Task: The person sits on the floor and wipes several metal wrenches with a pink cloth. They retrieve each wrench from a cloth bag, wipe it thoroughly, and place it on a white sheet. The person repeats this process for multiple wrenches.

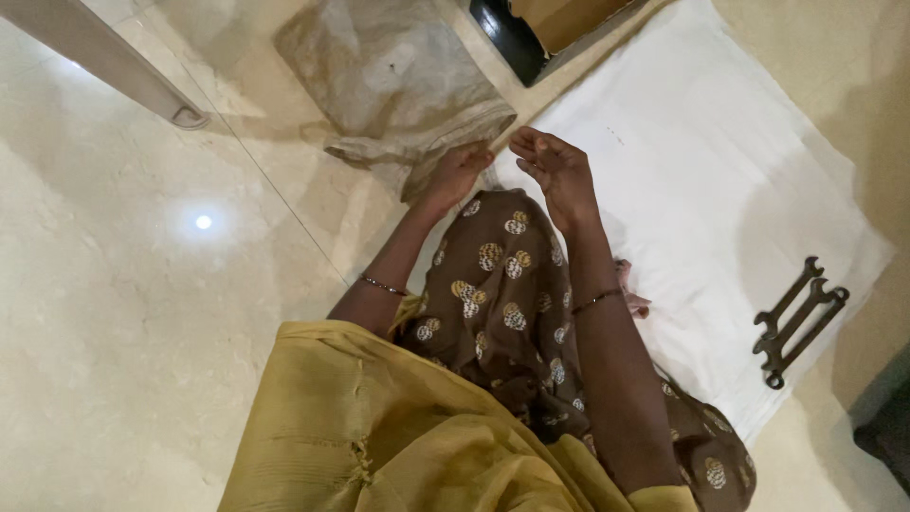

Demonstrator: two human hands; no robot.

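Your left hand (457, 174) rests on the near edge of one grey sack (398, 81), its fingers curled down over the crumpled hem where the sack meets the white cloth (720, 190). You cannot tell from this view whether those fingers pinch the fabric or only press on it. Your right hand (553, 166) hovers just beside the left, palm turned up and fingers loosely bent, holding nothing that can be seen. It sits over the corner of the white cloth, near the sack's edge but apart from it.

The sack lies flat on the pale tiled floor (123, 313), stretching away from your hands. There is one white cloth, spread out to the right of the sack. Both hands meet just past your knee, which is covered in brown fabric with gold round prints (498, 275). Each wrist wears one thin bangle, two in all.

Well apart from both hands, at the cloth's far right edge, lie dark metal spanners (798, 322), bunched side by side; three seem to be there, though they overlap. One cardboard box (564, 17) shows at the top edge, beyond the cloth.
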